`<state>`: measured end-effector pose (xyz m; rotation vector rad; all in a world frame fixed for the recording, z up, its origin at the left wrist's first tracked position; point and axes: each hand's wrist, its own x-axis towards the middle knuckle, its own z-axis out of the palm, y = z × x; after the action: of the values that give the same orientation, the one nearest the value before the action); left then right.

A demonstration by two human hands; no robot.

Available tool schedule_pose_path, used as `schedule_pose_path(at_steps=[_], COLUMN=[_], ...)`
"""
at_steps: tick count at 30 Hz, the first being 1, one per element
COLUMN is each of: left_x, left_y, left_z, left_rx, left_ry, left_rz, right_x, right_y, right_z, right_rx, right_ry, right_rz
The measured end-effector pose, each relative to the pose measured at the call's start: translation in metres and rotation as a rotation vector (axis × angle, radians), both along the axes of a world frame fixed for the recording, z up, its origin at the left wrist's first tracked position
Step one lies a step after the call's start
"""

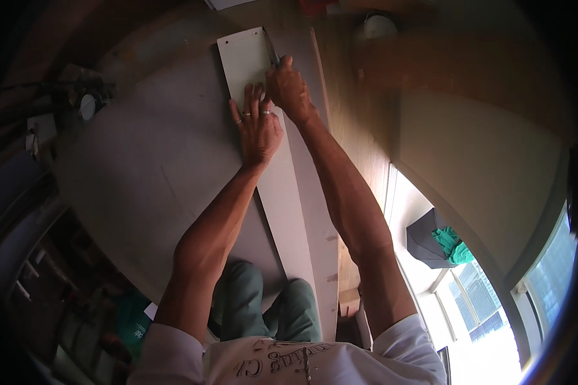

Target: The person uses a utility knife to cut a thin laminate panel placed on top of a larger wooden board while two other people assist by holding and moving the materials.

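A long, pale, narrow board (pixel 279 186) lies on a large greyish panel (pixel 148 141), running from near my knees to the far side. Small dark holes show at its far end. My left hand (pixel 258 128) rests flat on the board, fingers spread, with rings on them. Just to its right, my right hand (pixel 290 88) is closed round the handle of a thin-bladed tool that looks like a knife (pixel 271 46). The dark blade points away from me along the board's right edge, near its far corner. Whether it touches the edge I cannot tell.
My green-trousered knees (pixel 302 301) are at the board's near end. To the right are a wooden surface (pixel 347 122), a large beige panel (pixel 475 154) and a dark box (pixel 427 240) with green cloth (pixel 451 244). Clutter in shadow fills the left side.
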<state>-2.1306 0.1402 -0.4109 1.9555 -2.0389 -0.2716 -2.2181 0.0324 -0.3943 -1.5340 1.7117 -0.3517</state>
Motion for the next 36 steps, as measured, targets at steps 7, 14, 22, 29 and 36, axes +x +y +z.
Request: schedule_pose_path(at_steps=[7,14,22,29,36], left_x=[-0.009,-0.007,0.002,-0.001,0.001], left_y=[0.002,-0.001,0.002,-0.002,-0.004], left_z=[-0.008,-0.012,-0.004,-0.003,0.003], left_rx=[0.010,-0.059,-0.060,0.074,0.043], left_ry=[-0.022,0.044,-0.007,-0.076,0.011], left_rz=[0.013,0.066,0.041,0.026,0.019], right_x=[-0.021,-0.070,-0.066,-0.028,-0.011], right_y=[0.036,0.388,0.235,0.028,0.003], right_z=[-0.013,0.031,0.053,0.014,0.006], right_rx=[0.038,0.144,0.160,-0.077,-0.060], right_ry=[0.187,0.101,-0.085,-0.123,-0.131], right_rz=[0.201,-0.134,-0.211,-0.140,-0.097])
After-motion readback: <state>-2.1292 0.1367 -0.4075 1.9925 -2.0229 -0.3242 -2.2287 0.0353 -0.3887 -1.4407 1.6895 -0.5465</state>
